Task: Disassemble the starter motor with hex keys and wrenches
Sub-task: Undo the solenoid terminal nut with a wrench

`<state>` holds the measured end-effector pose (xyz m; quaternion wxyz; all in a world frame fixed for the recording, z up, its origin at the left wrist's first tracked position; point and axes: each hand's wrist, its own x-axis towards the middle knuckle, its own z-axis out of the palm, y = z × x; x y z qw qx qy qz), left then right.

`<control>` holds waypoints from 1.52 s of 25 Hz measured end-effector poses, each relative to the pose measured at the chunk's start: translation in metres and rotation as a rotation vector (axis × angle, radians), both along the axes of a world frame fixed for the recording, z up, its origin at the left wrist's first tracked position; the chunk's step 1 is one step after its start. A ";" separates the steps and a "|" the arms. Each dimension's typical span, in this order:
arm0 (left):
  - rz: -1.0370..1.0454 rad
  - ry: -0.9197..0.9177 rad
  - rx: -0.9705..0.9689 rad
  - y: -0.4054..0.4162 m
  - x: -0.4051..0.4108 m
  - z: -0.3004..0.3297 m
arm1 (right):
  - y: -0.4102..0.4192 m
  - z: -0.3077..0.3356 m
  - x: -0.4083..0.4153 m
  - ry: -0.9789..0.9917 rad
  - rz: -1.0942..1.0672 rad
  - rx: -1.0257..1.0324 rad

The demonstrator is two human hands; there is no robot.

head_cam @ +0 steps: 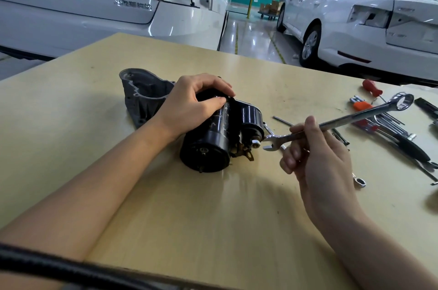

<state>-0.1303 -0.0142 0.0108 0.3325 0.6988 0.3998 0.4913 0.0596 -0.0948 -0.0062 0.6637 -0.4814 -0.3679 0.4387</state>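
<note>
Count on the pale wooden bench: 1 motor, 2 hands, several tools.

1 black cylindrical starter motor with grey cast housing; 2 bare hands, left and right; 1 long chrome combination wrench; 1 red-handled screwdriver; 2 white cars behind; the clustered hex keys are too tangled to count.

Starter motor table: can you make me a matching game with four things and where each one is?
Things:
1. starter motor
2. combination wrench
3. red-handled screwdriver
4. small ring spanner

Places:
A. far right of the table
B. held in the right hand
C. under the left hand
D. lying by the right wrist

Pairs: 1-C, 2-B, 3-A, 4-D
</note>
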 end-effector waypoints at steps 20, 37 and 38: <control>-0.007 -0.010 0.031 0.005 -0.001 -0.005 | 0.010 0.024 -0.029 -1.225 0.120 0.350; -0.010 -0.010 -0.006 0.003 -0.001 -0.002 | 0.006 0.000 -0.004 0.161 -0.001 -0.065; -0.012 -0.010 -0.005 0.003 -0.001 -0.003 | 0.006 -0.001 -0.005 0.162 0.004 -0.060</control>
